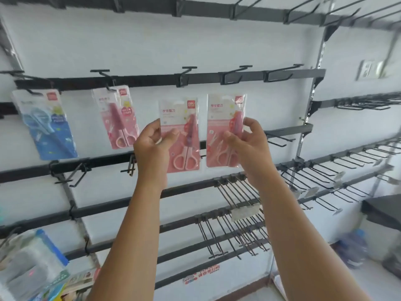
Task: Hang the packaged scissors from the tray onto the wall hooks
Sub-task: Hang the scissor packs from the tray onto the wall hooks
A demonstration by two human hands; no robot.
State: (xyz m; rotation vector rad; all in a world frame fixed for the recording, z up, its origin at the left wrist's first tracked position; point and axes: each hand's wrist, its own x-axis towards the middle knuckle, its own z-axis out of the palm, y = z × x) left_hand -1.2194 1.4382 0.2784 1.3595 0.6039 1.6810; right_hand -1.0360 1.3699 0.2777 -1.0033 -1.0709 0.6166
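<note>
My left hand (152, 144) is clamped on one pink scissors pack (181, 135), my right hand (247, 140) on another pink pack (223, 131), both raised below the empty hooks (188, 71).

Blurred blue water bottle (352, 248); wall socket (371, 70)

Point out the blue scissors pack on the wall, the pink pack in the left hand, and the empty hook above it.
blue scissors pack (51, 131): head view, card middle.
left-hand pink pack (184, 135): head view, card centre.
empty hook (189, 68): head view, front crossbar.
</note>
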